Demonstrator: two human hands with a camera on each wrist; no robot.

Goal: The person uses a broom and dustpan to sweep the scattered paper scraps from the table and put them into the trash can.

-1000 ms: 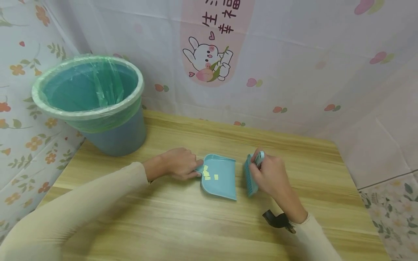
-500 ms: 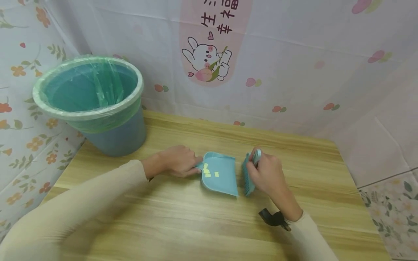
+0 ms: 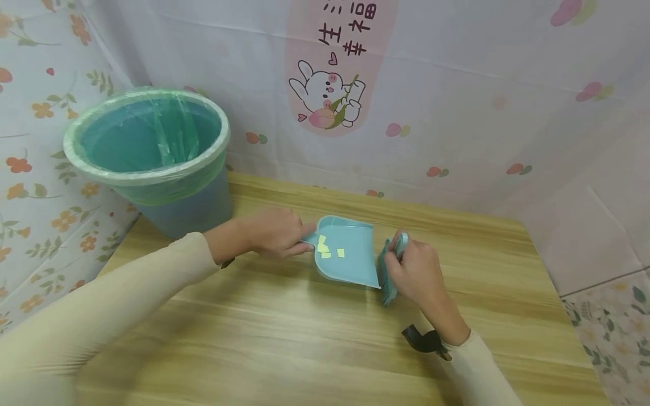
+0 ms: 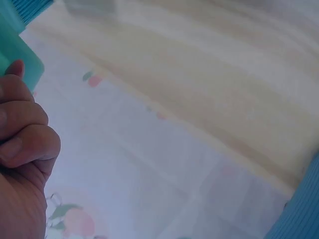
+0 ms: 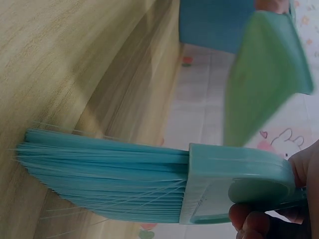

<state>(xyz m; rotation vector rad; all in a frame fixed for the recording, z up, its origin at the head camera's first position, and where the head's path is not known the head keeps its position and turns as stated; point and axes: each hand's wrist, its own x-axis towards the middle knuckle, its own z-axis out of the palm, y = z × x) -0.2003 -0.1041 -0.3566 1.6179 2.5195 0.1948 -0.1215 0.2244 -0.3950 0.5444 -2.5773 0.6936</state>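
Observation:
Several small pale yellow paper bits (image 3: 323, 247) lie in a light blue dustpan (image 3: 352, 265), mostly near its handle end. My left hand (image 3: 276, 232) grips the dustpan's handle from the left. In the right wrist view the dustpan (image 5: 266, 74) hangs above the table, its underside blurred. My right hand (image 3: 418, 272) holds a matching blue hand brush (image 3: 387, 282) just right of the dustpan's front lip. The brush's bristles (image 5: 104, 174) point down at the wood. In the left wrist view the curled fingers (image 4: 30, 144) partly cover the handle.
A blue trash bin (image 3: 203, 203) lined with a green bag stands at the table's back left corner. The wood-grain table (image 3: 304, 349) backs onto a printed curtain (image 3: 457, 101). A black strap (image 3: 426, 340) sits at the right wrist.
My left hand has raised the dustpan off the table and toward the back, with the paper bits still in it. The brush has shifted slightly left, then stayed nearly in place.

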